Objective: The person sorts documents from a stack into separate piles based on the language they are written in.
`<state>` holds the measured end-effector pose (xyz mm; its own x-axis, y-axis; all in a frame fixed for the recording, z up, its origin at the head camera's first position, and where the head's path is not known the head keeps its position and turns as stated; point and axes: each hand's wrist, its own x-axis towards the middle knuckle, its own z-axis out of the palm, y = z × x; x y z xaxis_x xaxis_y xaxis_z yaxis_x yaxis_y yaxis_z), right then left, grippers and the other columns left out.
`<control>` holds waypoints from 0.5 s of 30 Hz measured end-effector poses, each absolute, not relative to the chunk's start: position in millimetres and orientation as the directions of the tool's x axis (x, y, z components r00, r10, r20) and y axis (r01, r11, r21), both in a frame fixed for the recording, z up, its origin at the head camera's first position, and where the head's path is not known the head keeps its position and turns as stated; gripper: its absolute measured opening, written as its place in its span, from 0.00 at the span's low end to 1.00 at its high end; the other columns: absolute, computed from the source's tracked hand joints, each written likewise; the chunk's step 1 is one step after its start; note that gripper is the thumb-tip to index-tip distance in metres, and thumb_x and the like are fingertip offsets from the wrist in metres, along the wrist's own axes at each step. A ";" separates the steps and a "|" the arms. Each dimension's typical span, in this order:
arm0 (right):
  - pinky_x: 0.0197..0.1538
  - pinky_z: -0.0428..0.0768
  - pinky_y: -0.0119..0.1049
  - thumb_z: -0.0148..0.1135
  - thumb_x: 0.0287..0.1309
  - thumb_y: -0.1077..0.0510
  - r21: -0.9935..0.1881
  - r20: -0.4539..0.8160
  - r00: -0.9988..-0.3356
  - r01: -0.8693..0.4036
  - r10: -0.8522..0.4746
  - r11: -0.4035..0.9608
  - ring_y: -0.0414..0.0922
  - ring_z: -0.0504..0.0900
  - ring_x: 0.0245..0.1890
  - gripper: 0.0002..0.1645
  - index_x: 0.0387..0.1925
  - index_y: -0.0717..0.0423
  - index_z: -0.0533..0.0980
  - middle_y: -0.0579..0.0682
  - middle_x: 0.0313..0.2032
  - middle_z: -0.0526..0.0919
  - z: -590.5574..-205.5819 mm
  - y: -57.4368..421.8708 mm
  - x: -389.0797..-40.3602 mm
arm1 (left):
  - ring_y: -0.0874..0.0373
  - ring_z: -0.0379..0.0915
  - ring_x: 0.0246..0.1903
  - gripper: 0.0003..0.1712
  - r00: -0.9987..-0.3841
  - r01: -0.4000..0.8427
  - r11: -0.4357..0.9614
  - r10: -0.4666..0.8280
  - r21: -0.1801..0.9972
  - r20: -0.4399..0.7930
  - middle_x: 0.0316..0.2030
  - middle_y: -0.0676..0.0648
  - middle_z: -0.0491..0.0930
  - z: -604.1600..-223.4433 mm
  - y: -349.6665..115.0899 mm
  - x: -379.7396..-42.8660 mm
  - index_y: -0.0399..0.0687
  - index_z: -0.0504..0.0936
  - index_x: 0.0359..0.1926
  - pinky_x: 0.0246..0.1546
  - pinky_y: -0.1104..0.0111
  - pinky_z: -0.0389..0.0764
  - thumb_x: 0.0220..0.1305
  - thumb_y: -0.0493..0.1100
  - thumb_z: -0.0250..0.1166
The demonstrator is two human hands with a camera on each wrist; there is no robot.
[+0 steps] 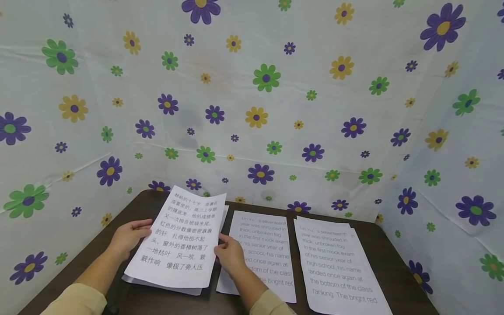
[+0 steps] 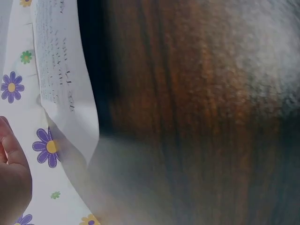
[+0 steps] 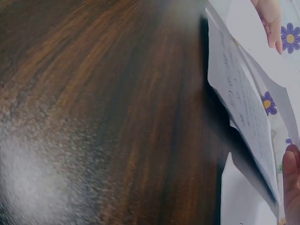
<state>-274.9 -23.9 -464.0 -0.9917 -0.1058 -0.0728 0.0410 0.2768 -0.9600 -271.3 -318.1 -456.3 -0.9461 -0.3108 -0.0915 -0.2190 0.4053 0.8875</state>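
Note:
A white sheet printed with large Chinese characters (image 1: pixel 177 238) is tilted up over other paper at the left of the table. My left hand (image 1: pixel 129 238) holds its left edge, the fingertips partly hidden at the paper. At the opposite edge my right hand (image 1: pixel 233 254) pinches the sheet between thumb and fingers. Beneath it, a lower sheet (image 1: pixel 165 286) shows along the bottom. The right wrist view has the raised sheet (image 3: pixel 262 51) apart from printed paper (image 3: pixel 239 93) below. An English-printed sheet (image 1: pixel 267 245) lies partly under my right forearm.
Another pile of English-printed sheets (image 1: pixel 338 267) lies at the right, its pages slightly offset. All the paper is on a dark wood-grain table (image 1: pixel 397 253). A white cloth with coloured flowers (image 1: pixel 252 96) surrounds the table at the back and sides.

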 end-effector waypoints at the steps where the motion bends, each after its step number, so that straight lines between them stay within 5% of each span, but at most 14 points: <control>1: 0.30 0.84 0.34 0.60 0.55 0.67 -0.958 -0.073 -0.992 0.040 -0.105 0.285 0.38 0.79 0.23 0.29 0.61 0.62 0.74 0.47 0.27 0.81 -464.3 -24.1 -274.7 | 0.54 0.82 0.44 0.29 -0.945 -0.224 0.405 -0.312 0.886 -0.097 0.58 0.31 0.76 -456.9 -318.1 -271.6 0.32 0.68 0.66 0.38 0.71 0.84 0.68 0.41 0.59; 15: 0.27 0.82 0.30 0.61 0.53 0.67 -0.938 -0.092 -0.990 0.049 -0.111 0.344 0.38 0.79 0.23 0.29 0.60 0.62 0.74 0.46 0.27 0.80 -480.6 -28.5 -273.7 | 0.56 0.82 0.41 0.28 -0.937 -0.260 0.405 -0.326 0.877 -0.127 0.57 0.31 0.77 -469.6 -319.8 -271.9 0.32 0.69 0.65 0.39 0.66 0.84 0.68 0.41 0.58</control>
<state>-273.7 -28.5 -480.6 -0.9896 -0.1108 -0.0922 0.0489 0.3437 -0.9378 -271.9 -319.8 -469.6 -0.9369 -0.3259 -0.1268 -0.2595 0.4049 0.8768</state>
